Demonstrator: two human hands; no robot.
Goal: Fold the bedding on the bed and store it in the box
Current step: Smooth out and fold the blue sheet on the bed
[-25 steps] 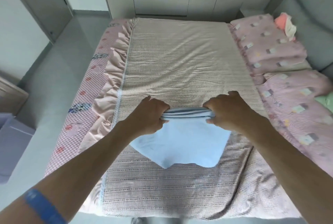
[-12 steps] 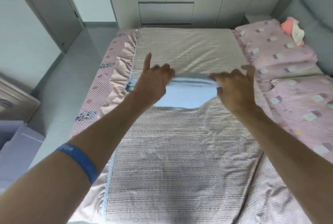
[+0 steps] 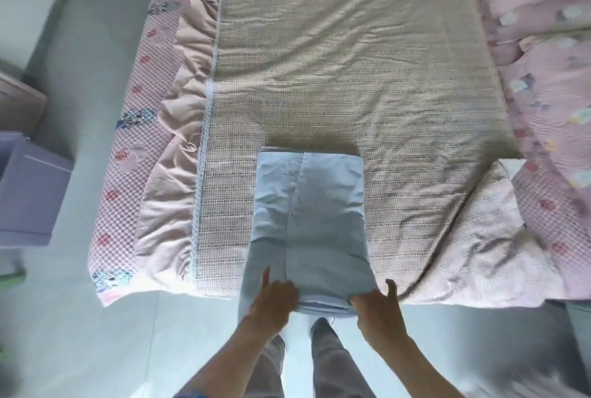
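Blue sheet [image 3: 308,218], folded long, lies on bed [image 3: 367,77] centre, near end overhanging bed edge at 6 o'clock. Left hand [image 3: 273,300] and right hand [image 3: 379,308] pinch near-end corners. Floor [image 3: 96,333] at 8 o'clock.

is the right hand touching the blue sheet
Touching: the head view shows the right hand gripping the near edge of the folded blue sheet.

Pale grey floor [image 3: 96,333] runs down the left of the frame and along the bottom, bright with soft daylight. At the left edge, a lavender box [image 3: 28,193] sits on it, with a brown wooden piece of furniture [image 3: 19,103] just above. At the lower left edge, a blurred green sliver [image 3: 11,277].
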